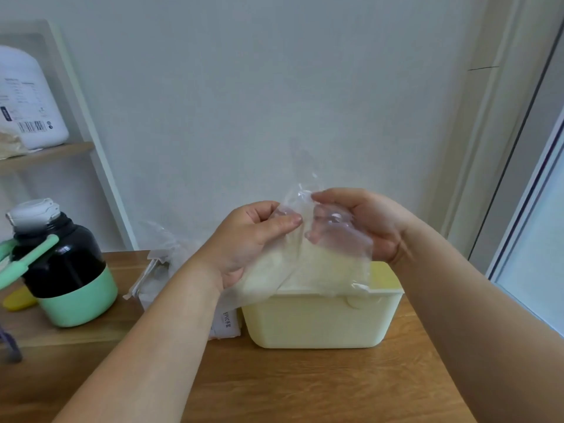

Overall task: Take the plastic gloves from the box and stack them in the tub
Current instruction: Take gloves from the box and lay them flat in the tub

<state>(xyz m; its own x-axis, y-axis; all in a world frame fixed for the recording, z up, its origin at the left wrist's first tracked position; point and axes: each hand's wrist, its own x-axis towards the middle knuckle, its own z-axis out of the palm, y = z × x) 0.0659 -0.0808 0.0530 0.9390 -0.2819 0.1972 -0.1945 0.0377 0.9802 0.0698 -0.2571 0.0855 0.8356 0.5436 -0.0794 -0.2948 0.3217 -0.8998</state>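
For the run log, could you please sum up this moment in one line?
left hand: pinches plastic glove | right hand: holds same glove | glove: held above yellow tub | box: beside tub, on table

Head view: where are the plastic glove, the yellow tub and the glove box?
plastic glove point(335, 251), head view, middle of the hanging clear film.
yellow tub point(320, 322), head view, its front wall.
glove box point(228, 323), head view, printed front face, left of the tub.
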